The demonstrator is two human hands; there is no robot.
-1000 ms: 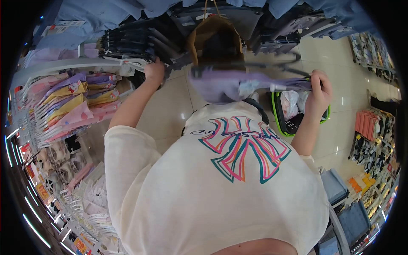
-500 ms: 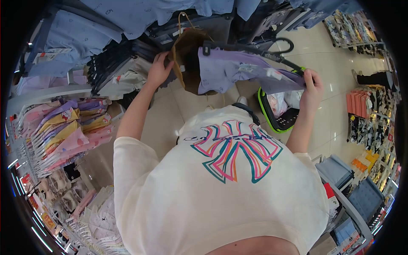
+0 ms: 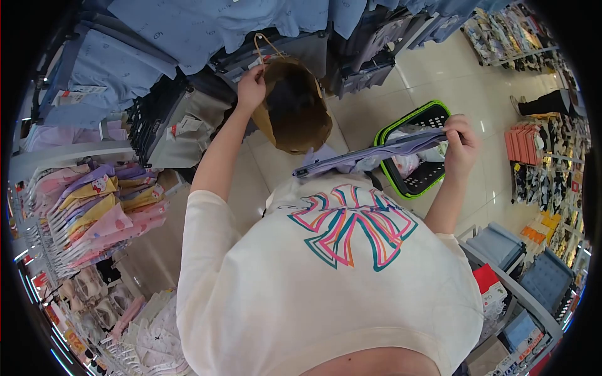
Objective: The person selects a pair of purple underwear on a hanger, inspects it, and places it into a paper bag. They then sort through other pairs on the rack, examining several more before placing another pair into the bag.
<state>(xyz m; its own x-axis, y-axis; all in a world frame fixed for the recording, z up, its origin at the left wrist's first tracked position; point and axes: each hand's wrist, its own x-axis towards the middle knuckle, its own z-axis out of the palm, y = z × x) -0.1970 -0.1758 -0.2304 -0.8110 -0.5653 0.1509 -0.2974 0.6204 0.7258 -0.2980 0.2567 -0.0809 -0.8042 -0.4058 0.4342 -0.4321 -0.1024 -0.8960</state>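
Pinching on both sides — left hand (image 3: 252,91) at the rim of the paper bag (image 3: 295,139), likely steadying it, right hand (image 3: 461,149) gripping one end of the purple garment (image 3: 401,146), held sideways before the white shirt (image 3: 338,294).

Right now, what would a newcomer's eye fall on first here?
Probably the bright pattern on the white shirt, near centre. Above it, the right hand holds a purple garment, partly hiding a green-rimmed basket; further left, the left hand holds a paper bag by its edge.

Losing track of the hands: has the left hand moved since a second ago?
Yes: judged against the colourful hanging clothes, the left hand has moved forward and away, to the paper bag.
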